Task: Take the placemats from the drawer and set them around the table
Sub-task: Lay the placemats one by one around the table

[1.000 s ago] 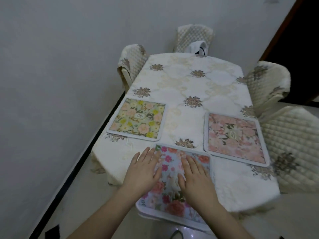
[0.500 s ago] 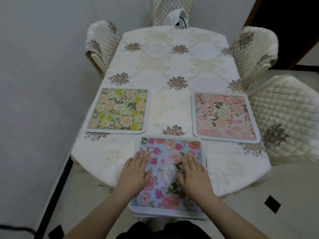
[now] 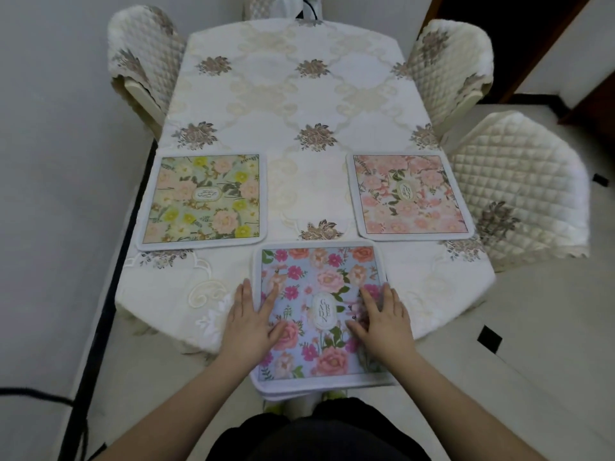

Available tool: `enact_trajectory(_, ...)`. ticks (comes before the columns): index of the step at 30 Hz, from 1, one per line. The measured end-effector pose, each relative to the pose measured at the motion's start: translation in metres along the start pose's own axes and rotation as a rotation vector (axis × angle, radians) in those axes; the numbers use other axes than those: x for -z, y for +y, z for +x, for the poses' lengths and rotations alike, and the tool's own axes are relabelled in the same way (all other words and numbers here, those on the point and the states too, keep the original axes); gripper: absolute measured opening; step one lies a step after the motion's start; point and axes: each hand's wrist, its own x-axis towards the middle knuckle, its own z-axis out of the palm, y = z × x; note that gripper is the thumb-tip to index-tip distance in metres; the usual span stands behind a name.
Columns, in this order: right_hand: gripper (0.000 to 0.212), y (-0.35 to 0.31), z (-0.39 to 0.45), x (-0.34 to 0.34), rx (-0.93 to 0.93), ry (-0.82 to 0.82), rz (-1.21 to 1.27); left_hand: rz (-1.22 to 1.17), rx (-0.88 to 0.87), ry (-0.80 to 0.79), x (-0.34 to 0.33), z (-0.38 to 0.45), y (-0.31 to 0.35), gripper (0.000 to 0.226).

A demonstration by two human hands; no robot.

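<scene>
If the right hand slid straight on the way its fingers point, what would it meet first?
The right hand lies flat on the blue floral placemat, fingers pointing up the table. Past the mat's far edge comes bare tablecloth, probably passing left of the pink floral placemat.

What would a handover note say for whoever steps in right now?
Left hand: flat, fingers straight, pressing the blue mat's left edge. Right hand: flat on its right side.
Blue mat: near end of the table, its near part overhanging the edge; more mat edges seem to show beneath it.
Done: green mat at the left side, pink mat at the right.
Left: push the blue mat fully on; set mats at the far seats.
</scene>
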Motion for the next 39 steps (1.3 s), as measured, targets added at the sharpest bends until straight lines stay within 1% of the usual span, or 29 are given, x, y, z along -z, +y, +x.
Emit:
enact_trajectory(2,0.081,0.003,-0.002,0.000,-0.032,-0.023,0.058,-0.038,0.052,-0.008,0.002,-0.004,0.003,0.101)
enact_trajectory(4,0.081,0.004,-0.003,0.000,-0.043,-0.027,0.112,-0.055,0.069,-0.019,0.001,-0.006,0.004,0.102)
enact_trajectory(6,0.079,0.004,-0.001,0.000,-0.057,-0.017,0.151,-0.085,0.072,-0.014,0.002,-0.007,0.005,0.098)
enact_trajectory(8,0.075,0.003,-0.001,0.002,-0.083,0.009,0.227,-0.126,0.072,-0.004,0.003,-0.008,0.006,0.088)
enact_trajectory(10,0.071,0.001,-0.001,0.004,-0.107,0.040,0.315,-0.174,0.063,0.016,0.005,-0.009,0.006,0.081)
enact_trajectory(14,0.066,-0.002,-0.002,0.009,-0.127,0.106,0.459,-0.282,0.013,0.100,0.007,-0.014,0.004,0.079)
enact_trajectory(17,0.060,-0.005,-0.008,0.016,-0.107,0.185,0.720,-0.405,-0.065,0.175,0.012,-0.019,0.003,0.080)
enact_trajectory(18,0.058,-0.006,-0.011,0.019,-0.116,0.209,0.795,-0.487,-0.074,0.175,0.014,-0.021,0.004,0.081)
enact_trajectory(20,0.056,-0.006,-0.016,0.025,-0.156,0.255,0.871,-0.750,-0.040,0.141,0.022,-0.025,0.006,0.084)
enact_trajectory(23,0.055,-0.002,-0.018,0.032,-0.212,0.306,0.974,-1.208,0.145,0.071,0.028,-0.026,0.006,0.090)
enact_trajectory(25,0.055,0.003,-0.017,0.033,-0.264,0.245,1.012,-1.490,0.297,0.004,0.030,-0.021,0.002,0.089)
enact_trajectory(26,0.052,0.006,-0.017,0.031,-0.287,0.180,1.012,-1.559,0.346,-0.042,0.030,-0.019,-0.001,0.086)
enact_trajectory(28,0.045,0.009,-0.018,0.026,-0.301,0.075,1.000,-1.527,0.353,-0.106,0.032,-0.018,-0.005,0.076)
enact_trajectory(29,0.043,0.009,-0.019,0.024,-0.300,0.059,0.988,-1.477,0.333,-0.114,0.033,-0.017,-0.005,0.070)
enact_trajectory(33,0.045,0.006,-0.027,0.018,-0.283,0.104,0.986,-1.345,0.280,-0.033,0.041,-0.017,-0.002,0.055)
enact_trajectory(36,0.045,0.001,-0.037,0.021,-0.266,0.151,1.037,-1.275,0.207,0.027,0.051,-0.016,-0.004,0.057)
enact_trajectory(39,0.042,-0.001,-0.050,0.027,-0.274,0.210,1.130,-1.198,0.146,0.032,0.068,-0.013,-0.007,0.059)
